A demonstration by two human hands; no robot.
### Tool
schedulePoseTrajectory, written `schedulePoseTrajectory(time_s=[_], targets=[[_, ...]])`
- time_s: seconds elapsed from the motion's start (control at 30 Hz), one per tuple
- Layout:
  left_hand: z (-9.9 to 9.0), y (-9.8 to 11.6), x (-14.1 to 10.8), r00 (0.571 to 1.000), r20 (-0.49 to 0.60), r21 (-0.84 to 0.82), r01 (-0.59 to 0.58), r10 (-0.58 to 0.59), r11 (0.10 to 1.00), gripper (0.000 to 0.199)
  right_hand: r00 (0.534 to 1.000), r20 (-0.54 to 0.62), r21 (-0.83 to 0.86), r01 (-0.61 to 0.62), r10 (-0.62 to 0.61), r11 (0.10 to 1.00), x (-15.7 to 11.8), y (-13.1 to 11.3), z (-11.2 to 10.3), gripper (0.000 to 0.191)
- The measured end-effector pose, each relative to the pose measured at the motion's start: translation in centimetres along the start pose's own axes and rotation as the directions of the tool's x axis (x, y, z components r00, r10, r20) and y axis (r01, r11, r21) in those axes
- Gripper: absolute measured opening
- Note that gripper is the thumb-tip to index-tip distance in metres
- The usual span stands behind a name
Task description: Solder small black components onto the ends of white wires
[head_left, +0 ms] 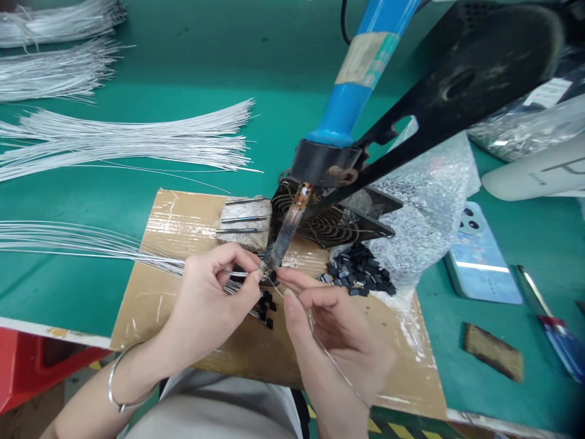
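My left hand (219, 299) pinches a thin white wire, its fingertips close to the tip of a soldering iron (287, 228) mounted on a black bracket. A thin silvery strand (336, 364) runs through the closed fingers of my right hand (336, 335), up toward the same tip. White wires (159, 262) pass behind my left hand and end in small black connectors (265, 308) on the cardboard. What exactly touches the iron's tip is too small to tell. A pile of loose black connectors (359, 269) lies right of the iron.
Behind the iron are a black fan (333, 225) and a block (244, 225) with metal pins. White wire bundles (137, 140) lie at the left. Bubble wrap (411, 201), a phone (482, 256), a brown block (492, 352) and a screwdriver (564, 347) are at the right.
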State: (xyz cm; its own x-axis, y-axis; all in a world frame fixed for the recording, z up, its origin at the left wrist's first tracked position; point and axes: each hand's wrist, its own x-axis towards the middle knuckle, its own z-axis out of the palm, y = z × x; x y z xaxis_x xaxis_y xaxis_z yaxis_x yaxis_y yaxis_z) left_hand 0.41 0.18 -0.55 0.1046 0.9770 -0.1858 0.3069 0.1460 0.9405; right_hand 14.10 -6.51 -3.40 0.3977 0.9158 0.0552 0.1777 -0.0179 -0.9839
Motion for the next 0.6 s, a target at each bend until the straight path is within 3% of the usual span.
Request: schedulePoseTrajectory(time_s=[0.6], targets=[[-0.16, -0.04, -0.25, 1.000, 0.023, -0.021, 0.005, -0.004, 1.000, 0.010, 1.000, -0.024, 0.015, 0.005, -0.004, 1.000, -0.11, -0.11, 0.14, 0.018]])
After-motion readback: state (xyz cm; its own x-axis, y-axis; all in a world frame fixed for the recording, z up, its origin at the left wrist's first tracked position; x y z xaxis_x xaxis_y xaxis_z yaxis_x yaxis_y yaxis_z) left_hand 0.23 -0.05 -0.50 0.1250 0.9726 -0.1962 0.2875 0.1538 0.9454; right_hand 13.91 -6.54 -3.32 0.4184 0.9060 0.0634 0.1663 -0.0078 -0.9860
